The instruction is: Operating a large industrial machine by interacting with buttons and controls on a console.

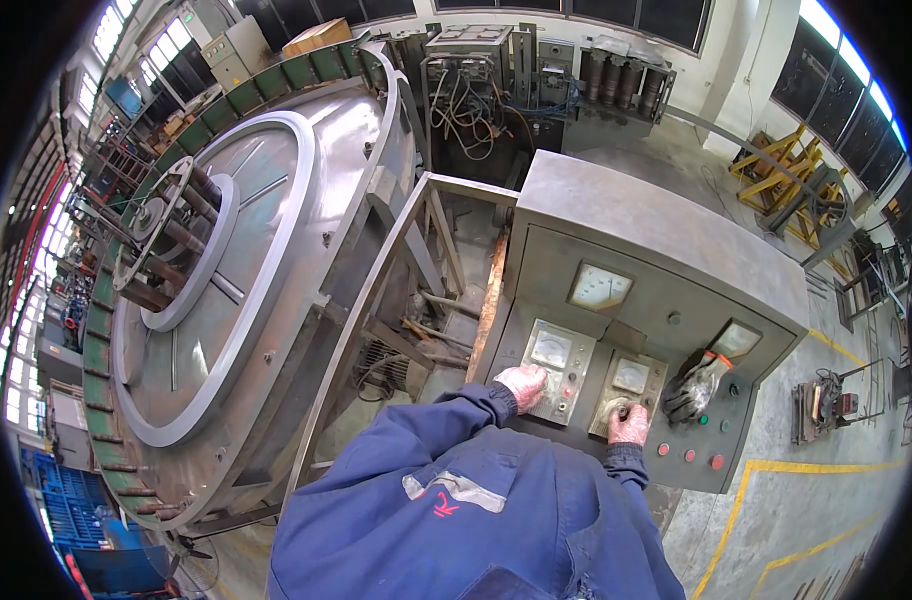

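Note:
My left hand point(522, 387) lies at the left control module point(573, 352), below its small meter point(551, 349). Its fingers are closed, and whatever they grip is hidden beneath them. At the lower part of the right control module point(652, 381), my right hand point(628, 424) has its fingers round a small black knob point(624, 411). A second small meter point(631, 376) sits just above that hand. Both modules are set in the sloping face of a grey control cabinet point(616, 250). Dark gloves with orange cuffs point(692, 392) rest on the panel to the right.
A large round metal machine table point(266, 290) with raised rings fills the left. Between it and the cabinet runs a metal frame point(361, 300). Red push buttons point(690, 454) line the panel's lower right. Yellow floor lines point(741, 510) and a yellow frame point(781, 180) lie beyond.

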Motion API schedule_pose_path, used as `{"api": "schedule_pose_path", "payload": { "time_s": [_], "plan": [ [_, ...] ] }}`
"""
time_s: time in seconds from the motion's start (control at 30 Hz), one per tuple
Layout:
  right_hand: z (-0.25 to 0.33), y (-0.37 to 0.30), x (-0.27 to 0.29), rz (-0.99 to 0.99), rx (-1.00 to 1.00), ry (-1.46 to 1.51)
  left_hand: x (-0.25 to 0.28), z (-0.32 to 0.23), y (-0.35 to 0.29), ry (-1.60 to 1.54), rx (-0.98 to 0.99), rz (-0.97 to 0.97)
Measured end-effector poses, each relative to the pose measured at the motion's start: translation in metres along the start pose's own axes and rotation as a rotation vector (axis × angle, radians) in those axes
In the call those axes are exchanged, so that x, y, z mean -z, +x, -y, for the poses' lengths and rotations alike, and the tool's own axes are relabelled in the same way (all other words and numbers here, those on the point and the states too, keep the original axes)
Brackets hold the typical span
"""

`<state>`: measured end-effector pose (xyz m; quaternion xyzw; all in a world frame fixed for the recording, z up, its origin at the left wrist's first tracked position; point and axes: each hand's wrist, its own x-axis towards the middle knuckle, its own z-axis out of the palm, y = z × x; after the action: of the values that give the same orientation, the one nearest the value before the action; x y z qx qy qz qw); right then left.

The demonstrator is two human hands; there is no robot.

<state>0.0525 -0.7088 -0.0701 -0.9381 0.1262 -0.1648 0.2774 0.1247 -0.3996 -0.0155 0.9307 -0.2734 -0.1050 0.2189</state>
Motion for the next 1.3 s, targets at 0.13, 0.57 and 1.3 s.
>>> {"api": "schedule_pose_path", "payload": {
  "time_s": [0.13,0.57,1.3],
  "plan": [
    [0.002,0.001,-0.001,0.008,0.008,0.013,0.002,0.000,-0.003,-0.004,0.011,-0.004],
    [-0.001,0.000,-0.002,0.011,0.015,0.000,0.002,0.000,-0.002,-0.016,0.011,0.021],
    [0.001,0.000,0.000,0.020,-0.007,-0.007,-0.008,0.008,-0.002,-0.006,-0.030,-0.012]
  ]
}}
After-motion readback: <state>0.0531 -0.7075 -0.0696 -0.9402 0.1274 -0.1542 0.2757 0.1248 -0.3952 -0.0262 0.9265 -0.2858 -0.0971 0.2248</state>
